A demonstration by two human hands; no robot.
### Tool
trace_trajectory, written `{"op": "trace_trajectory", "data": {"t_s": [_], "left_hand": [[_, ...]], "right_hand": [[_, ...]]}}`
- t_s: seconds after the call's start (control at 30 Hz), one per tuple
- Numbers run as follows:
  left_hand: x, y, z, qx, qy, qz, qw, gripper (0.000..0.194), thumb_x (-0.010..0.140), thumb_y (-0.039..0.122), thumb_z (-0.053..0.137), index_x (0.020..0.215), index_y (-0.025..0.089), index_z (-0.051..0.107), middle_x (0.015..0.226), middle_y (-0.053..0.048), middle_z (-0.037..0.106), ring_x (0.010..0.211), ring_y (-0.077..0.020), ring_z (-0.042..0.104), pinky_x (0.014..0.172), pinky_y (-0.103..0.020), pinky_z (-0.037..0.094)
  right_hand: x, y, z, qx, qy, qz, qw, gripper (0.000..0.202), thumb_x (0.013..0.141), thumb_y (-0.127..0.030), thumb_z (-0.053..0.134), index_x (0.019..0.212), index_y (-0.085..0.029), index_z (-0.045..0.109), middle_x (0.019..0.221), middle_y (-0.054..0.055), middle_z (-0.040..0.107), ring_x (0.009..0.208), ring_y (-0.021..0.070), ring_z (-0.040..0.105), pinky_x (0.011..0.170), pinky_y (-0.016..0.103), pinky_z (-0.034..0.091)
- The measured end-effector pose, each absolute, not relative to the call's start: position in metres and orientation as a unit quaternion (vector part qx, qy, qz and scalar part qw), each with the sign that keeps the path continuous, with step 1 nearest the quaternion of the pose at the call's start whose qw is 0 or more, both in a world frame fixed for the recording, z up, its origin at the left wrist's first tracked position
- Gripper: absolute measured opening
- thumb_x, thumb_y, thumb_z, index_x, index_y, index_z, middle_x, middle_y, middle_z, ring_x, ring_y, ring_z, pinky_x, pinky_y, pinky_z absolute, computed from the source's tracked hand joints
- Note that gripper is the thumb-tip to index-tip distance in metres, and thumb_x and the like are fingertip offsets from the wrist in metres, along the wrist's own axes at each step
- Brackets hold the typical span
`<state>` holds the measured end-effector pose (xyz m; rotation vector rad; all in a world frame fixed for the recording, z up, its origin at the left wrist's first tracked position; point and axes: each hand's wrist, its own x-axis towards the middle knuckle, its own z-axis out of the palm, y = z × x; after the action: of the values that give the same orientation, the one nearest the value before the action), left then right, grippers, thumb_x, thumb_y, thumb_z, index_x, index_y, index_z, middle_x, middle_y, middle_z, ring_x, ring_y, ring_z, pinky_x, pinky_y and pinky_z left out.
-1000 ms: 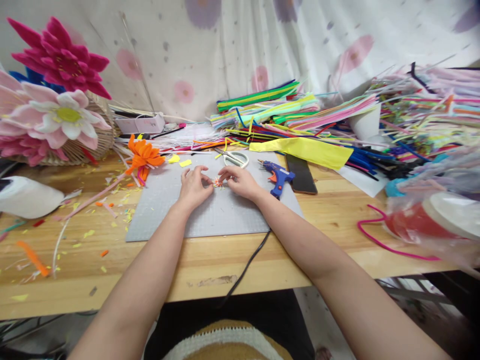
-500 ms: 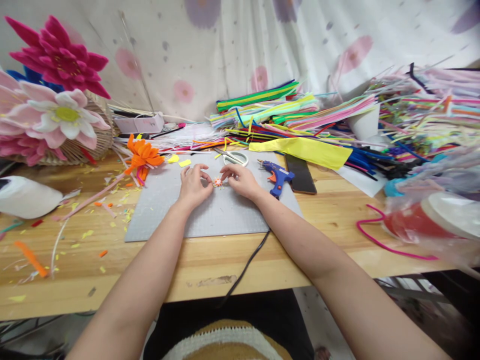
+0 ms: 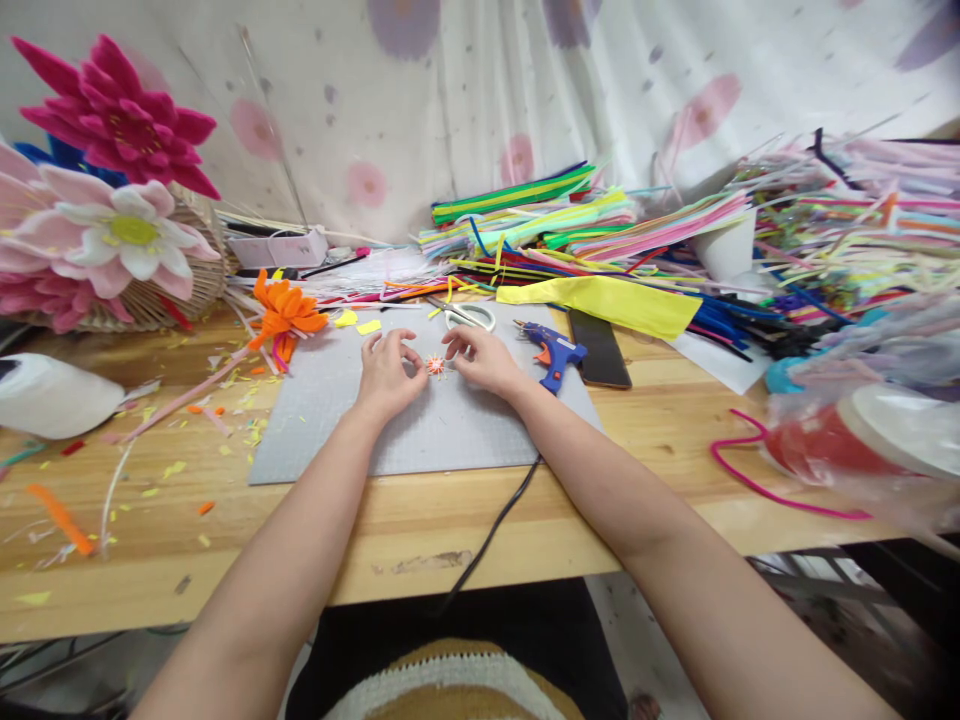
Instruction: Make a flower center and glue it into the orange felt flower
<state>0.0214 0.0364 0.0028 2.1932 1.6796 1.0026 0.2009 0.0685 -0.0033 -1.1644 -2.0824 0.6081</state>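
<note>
Between my hands, above the grey cutting mat (image 3: 442,440), is a small spiky orange-and-white piece (image 3: 436,366), like a flower centre with thin ends spreading outward. My left hand (image 3: 390,368) is curled, its thumb and forefinger closed at the left edge of this piece. On the other side, my right hand (image 3: 484,362) is bent with fingers apart, its fingertips a little off the spiky ends. Just behind it lie the scissors (image 3: 471,317) with pale handles. A blue glue gun (image 3: 555,354) rests to the right of my right hand.
An orange fuzzy flower (image 3: 289,315) and yellow scraps (image 3: 367,327) lie at the mat's upper left. Bundled pipe cleaners (image 3: 525,205) and a yellow strip (image 3: 607,303) are behind. A dark phone-like slab (image 3: 600,348) sits right; a black cord (image 3: 495,535) crosses the table's front edge.
The spiky piece has turned slightly and shows a rounder face. My right fingertips have drawn back a little to the right; my left hand has hardly moved.
</note>
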Motion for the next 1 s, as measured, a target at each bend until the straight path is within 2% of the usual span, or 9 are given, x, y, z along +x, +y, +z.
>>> {"op": "trace_trajectory", "data": {"t_s": [0.07,0.2,0.37,0.73,0.83,1.0], "left_hand": [[0.022,0.035,0.006,0.736,0.567,0.358,0.093,0.033,0.067,0.01,0.056,0.094,0.024,0.045,0.087,-0.002,0.068,0.11,-0.022,0.055,0.107,-0.043,0.023],[0.023,0.032,0.011,0.756,0.538,0.358,0.106,0.04,0.064,0.005,0.053,0.098,0.024,0.044,0.089,-0.002,0.069,0.11,-0.0213,0.056,0.107,-0.043,0.023],[0.024,0.032,0.01,0.768,0.517,0.36,0.115,0.044,0.065,0.006,0.051,0.105,0.023,0.043,0.086,-0.001,0.071,0.109,-0.0215,0.056,0.108,-0.046,0.022],[0.021,0.034,0.004,0.785,0.517,0.33,0.087,0.045,0.065,0.009,0.048,0.108,0.022,0.042,0.098,-0.001,0.071,0.107,-0.0203,0.057,0.109,-0.046,0.022],[0.02,0.035,0.002,0.789,0.516,0.321,0.091,0.052,0.063,0.007,0.046,0.112,0.022,0.041,0.097,-0.001,0.071,0.107,-0.0203,0.056,0.109,-0.046,0.021],[0.019,0.037,0.0,0.785,0.519,0.328,0.084,0.054,0.062,0.006,0.045,0.114,0.021,0.042,0.097,-0.002,0.071,0.108,-0.0209,0.056,0.108,-0.047,0.021]], "right_hand": [[0.205,0.069,-0.002,-0.423,-0.821,0.223,0.312,0.033,0.067,-0.013,0.051,0.098,-0.02,0.056,0.087,0.001,0.067,0.083,0.0157,0.056,0.072,0.027,0.042],[0.209,0.069,-0.001,-0.411,-0.841,0.211,0.281,0.032,0.068,-0.014,0.054,0.1,-0.02,0.054,0.082,0.0,0.065,0.081,0.0153,0.055,0.074,0.028,0.041],[0.206,0.068,-0.002,-0.405,-0.846,0.213,0.274,0.031,0.069,-0.013,0.055,0.099,-0.019,0.054,0.081,0.0,0.066,0.08,0.015,0.057,0.075,0.027,0.041],[0.206,0.07,-0.001,-0.407,-0.839,0.221,0.287,0.026,0.071,-0.016,0.055,0.097,-0.019,0.053,0.082,0.001,0.065,0.078,0.0143,0.057,0.072,0.026,0.041],[0.209,0.072,0.002,-0.379,-0.84,0.264,0.286,0.024,0.07,-0.016,0.056,0.093,-0.019,0.054,0.079,0.0,0.063,0.075,0.0131,0.057,0.071,0.026,0.041],[0.211,0.074,0.011,-0.309,-0.789,0.424,0.319,0.027,0.068,-0.02,0.06,0.093,-0.019,0.048,0.077,-0.001,0.062,0.073,0.0126,0.059,0.07,0.027,0.043]]}}
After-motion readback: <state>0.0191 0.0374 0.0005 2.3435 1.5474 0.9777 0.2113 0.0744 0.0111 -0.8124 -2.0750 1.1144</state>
